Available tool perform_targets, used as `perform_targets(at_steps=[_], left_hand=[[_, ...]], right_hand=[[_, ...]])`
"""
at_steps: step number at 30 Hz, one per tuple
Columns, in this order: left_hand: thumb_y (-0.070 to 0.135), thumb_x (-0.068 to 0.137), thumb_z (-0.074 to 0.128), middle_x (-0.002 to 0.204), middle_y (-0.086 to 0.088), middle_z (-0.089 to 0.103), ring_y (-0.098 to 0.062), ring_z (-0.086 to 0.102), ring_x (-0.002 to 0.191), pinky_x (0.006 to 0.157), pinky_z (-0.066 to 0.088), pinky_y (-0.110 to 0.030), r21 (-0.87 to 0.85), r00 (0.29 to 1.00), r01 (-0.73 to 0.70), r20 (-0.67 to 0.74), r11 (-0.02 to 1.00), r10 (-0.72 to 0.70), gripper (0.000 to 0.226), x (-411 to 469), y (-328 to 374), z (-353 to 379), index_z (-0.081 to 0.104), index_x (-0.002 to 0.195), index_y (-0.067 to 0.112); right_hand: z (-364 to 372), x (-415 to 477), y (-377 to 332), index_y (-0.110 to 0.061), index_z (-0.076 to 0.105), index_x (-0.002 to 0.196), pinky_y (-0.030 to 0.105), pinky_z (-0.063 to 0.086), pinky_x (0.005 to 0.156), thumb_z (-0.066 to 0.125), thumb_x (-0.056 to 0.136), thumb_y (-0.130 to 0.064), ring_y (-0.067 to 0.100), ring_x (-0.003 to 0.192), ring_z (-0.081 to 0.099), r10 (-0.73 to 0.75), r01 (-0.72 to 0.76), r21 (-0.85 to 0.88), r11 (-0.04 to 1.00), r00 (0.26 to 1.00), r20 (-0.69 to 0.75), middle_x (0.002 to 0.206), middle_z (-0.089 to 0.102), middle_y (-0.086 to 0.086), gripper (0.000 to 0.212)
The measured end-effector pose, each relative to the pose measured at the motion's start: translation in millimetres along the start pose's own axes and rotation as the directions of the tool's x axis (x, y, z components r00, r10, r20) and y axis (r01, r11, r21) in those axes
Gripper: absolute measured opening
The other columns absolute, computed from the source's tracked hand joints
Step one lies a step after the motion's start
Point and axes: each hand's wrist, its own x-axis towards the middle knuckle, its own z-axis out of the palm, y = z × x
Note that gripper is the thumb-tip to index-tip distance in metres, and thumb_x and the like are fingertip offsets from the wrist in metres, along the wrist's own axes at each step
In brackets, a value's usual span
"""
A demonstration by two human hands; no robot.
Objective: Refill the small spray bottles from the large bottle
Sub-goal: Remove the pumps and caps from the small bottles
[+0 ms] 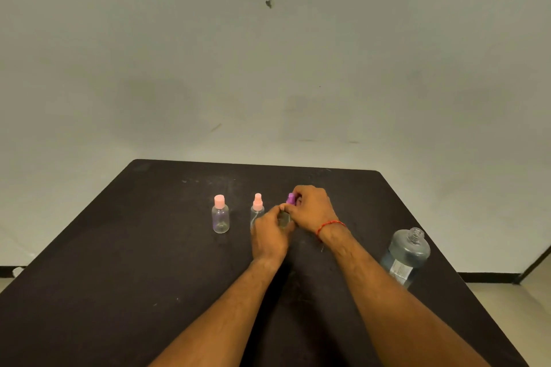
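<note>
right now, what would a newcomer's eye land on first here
Both hands meet on a small purple-topped bottle: the left hand grips its clear body, the right hand curls round the purple top. Left of them stand a pink-capped bottle and a pink spray bottle; a large bottle with no cap on stands near the right edge of the table.

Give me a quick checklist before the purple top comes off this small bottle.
1. Body of the purple-topped bottle gripped by left hand: ok.
2. Its purple top pinched by right hand: ok.
3. Cap off the large bottle, neck bare: ok.
4. Tops off the pink-capped bottle and pink spray bottle: not ok, both on.
5. Liquid level in the held bottle: cannot tell.
</note>
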Motion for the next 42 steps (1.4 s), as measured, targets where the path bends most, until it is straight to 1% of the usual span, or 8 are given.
perform_targets(at_steps=[13,22,25,28,32,35,37,42], left_hand=[[0.032,0.079,0.083,0.087,0.010,0.074,-0.004,0.069,0.081,0.066,0.051,-0.010,-0.049,0.977,-0.055,0.205,0.997,0.064,0.030,6.5,16.3,-19.4,0.075,0.107,0.022],[0.029,0.084,0.080,0.079,0.005,0.075,-0.007,0.070,0.080,0.089,0.029,0.004,-0.029,0.977,-0.024,0.212,0.999,0.030,0.008,1.9,18.0,-19.7,0.076,0.086,0.022],[0.029,0.084,0.078,0.076,0.010,0.074,-0.002,0.070,0.079,0.105,0.029,-0.013,-0.033,0.981,-0.053,0.187,0.998,0.058,0.004,3.3,18.9,-18.5,0.076,0.086,0.032],[0.030,0.081,0.081,0.094,0.010,0.076,-0.001,0.069,0.091,0.084,0.038,-0.003,-0.026,0.982,-0.040,0.183,0.999,0.044,0.027,2.8,19.1,-18.6,0.076,0.108,0.026],[0.027,0.083,0.079,0.070,0.002,0.070,-0.016,0.071,0.078,0.089,0.034,0.000,-0.045,0.987,-0.010,0.162,0.999,0.017,0.016,3.4,20.3,-21.7,0.070,0.075,0.017],[0.032,0.086,0.074,0.064,0.006,0.069,-0.004,0.069,0.071,0.123,0.024,-0.038,-0.061,0.989,-0.054,0.132,0.997,0.062,0.017,5.6,16.7,-21.2,0.069,0.070,0.028],[0.032,0.085,0.077,0.068,0.007,0.071,0.001,0.068,0.072,0.117,0.035,-0.053,-0.042,0.990,-0.053,0.125,0.998,0.058,0.016,6.4,14.9,-19.7,0.068,0.072,0.033],[0.037,0.078,0.084,0.079,0.008,0.072,-0.003,0.066,0.075,0.093,0.057,-0.035,0.000,0.990,-0.061,0.126,0.998,0.061,0.015,0.3,18.0,-22.5,0.073,0.085,0.029]], right_hand=[[-41.4,-5.5,0.7,-0.014,0.062,0.084,0.036,0.054,0.074,0.070,0.083,-0.015,0.015,0.074,0.055,-0.233,0.245,-0.028,0.969,0.947,0.223,0.082,0.063,0.001,0.008],[-48.6,-11.5,-5.9,-0.024,0.063,0.115,0.026,0.052,0.084,0.070,0.077,-0.014,0.014,0.095,0.059,-0.265,0.268,0.032,0.963,0.917,0.297,0.106,0.062,-0.001,0.040],[-43.8,-9.0,-9.4,-0.023,0.060,0.102,0.024,0.048,0.072,0.072,0.078,-0.029,0.015,0.083,0.059,-0.201,0.214,-0.065,0.975,0.966,0.165,0.092,0.062,-0.003,0.027],[-43.3,-6.6,-15.5,-0.021,0.061,0.084,0.024,0.044,0.067,0.071,0.078,-0.019,0.018,0.080,0.059,-0.195,0.217,-0.152,0.964,0.970,0.146,0.085,0.062,-0.003,0.012],[-46.1,-10.3,-18.5,-0.021,0.064,0.101,0.023,0.049,0.081,0.069,0.078,-0.008,0.012,0.093,0.058,-0.277,0.280,0.025,0.960,0.930,0.240,0.101,0.063,-0.003,0.027],[-43.5,-11.7,-16.4,-0.025,0.058,0.116,0.026,0.052,0.084,0.071,0.078,-0.018,0.013,0.097,0.059,-0.219,0.212,0.056,0.976,0.956,0.197,0.107,0.062,-0.001,0.040],[-40.6,-10.3,-15.1,-0.022,0.060,0.106,0.024,0.050,0.075,0.071,0.081,-0.033,0.014,0.087,0.061,-0.143,0.150,-0.031,0.988,0.978,0.149,0.095,0.064,-0.002,0.029],[-51.1,-10.5,-22.9,-0.019,0.066,0.089,0.029,0.051,0.076,0.069,0.082,-0.017,0.017,0.084,0.060,-0.158,0.176,-0.135,0.975,0.978,0.136,0.090,0.063,-0.003,0.008]])
